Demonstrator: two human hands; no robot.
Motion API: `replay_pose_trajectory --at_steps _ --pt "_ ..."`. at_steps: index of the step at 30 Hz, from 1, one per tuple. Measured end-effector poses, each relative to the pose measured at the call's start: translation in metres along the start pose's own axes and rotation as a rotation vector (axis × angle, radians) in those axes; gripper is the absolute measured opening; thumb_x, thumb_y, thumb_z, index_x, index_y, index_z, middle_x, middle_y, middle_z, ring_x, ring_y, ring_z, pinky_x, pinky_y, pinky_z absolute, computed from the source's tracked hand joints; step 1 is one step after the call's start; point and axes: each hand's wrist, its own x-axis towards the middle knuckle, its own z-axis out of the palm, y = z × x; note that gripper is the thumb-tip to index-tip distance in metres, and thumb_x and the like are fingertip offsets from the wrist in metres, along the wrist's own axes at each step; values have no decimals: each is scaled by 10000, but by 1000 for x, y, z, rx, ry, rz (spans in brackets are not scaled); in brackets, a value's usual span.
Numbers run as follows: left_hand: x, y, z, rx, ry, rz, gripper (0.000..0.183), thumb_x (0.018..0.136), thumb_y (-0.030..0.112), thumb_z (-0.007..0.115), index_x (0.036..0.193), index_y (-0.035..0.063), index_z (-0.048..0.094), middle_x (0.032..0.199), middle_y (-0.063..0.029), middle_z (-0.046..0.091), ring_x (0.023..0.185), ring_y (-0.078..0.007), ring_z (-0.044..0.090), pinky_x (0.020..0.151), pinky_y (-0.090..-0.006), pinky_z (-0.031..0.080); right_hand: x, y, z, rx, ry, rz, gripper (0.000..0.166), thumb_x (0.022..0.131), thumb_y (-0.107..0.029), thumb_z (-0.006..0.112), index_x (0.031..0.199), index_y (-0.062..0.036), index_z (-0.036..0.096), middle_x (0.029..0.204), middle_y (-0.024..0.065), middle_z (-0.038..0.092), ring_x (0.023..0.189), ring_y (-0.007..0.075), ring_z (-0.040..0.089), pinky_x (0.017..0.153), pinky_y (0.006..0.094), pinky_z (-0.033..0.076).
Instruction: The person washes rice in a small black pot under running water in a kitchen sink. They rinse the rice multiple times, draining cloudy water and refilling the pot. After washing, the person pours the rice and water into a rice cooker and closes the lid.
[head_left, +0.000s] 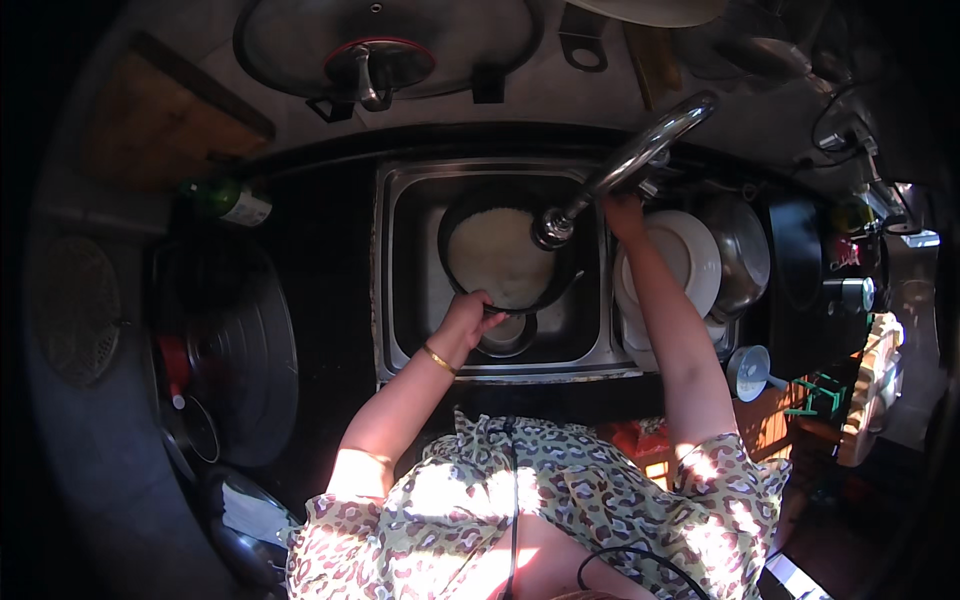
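Observation:
My left hand (471, 319) grips the near rim of a dark round pot (444, 259) standing in the stainless steel sink (420, 330). Cloudy whitish contents (499, 255) fill much of the pot; whether grains lie in them is hard to tell. Over the pot's right side hangs the spray head (553, 229) of a chrome gooseneck faucet (652, 142). My right hand (624, 215) reaches to the faucet's base beside its lever, its fingers in shadow and partly hidden. Below the pot's near edge a small bowl (510, 337) shows in the sink.
White plates (701, 259) and a metal bowl (739, 262) stand right of the sink, near a blue-white strainer (748, 373). To the left are a large pan lid (247, 352) and a green bottle (232, 204). A wooden board (172, 112) leans at the back left, beside a hanging glass lid (292, 45).

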Motion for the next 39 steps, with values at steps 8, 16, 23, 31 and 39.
replay_pose_trajectory --at_steps 8,16,23,31,39 --pt "-2 -15 -7 63 2 20 183 751 50 443 893 -63 468 779 -165 547 615 -270 573 481 -244 508 -41 -113 -15 934 -496 995 185 717 -159 511 807 -8 569 772 91 599 709 230 577 626 353 450" --pt "-5 -35 -9 40 -29 -36 205 738 27 443 931 -44 449 799 -144 535 599 -251 569 483 -258 508 -92 -68 108 290 -351 218 289 761 -234 452 940 -32 555 988 154 561 930 281 528 816 357 403" --pt "-16 -43 -12 47 -110 -45 284 713 8 468 988 4 402 853 -99 461 617 -210 511 506 -294 522 -69 -158 118 -92 -678 -9 324 718 -310 475 886 -62 600 970 165 551 948 349 488 886 415 340" --pt "-9 -38 -15 65 -124 -61 330 710 3 456 1034 14 397 912 -122 508 642 -228 558 499 -277 517 -108 -147 47 -126 -762 -914 277 633 -248 550 841 -85 631 1038 103 529 1017 319 460 902 437 328" --pt "-8 -24 -4 79 -80 24 406 700 -4 421 1098 29 350 887 -138 523 560 -233 564 436 -250 493 -49 -102 26 245 -960 95 358 681 -183 562 1025 -85 557 1024 124 558 970 292 517 847 340 405"
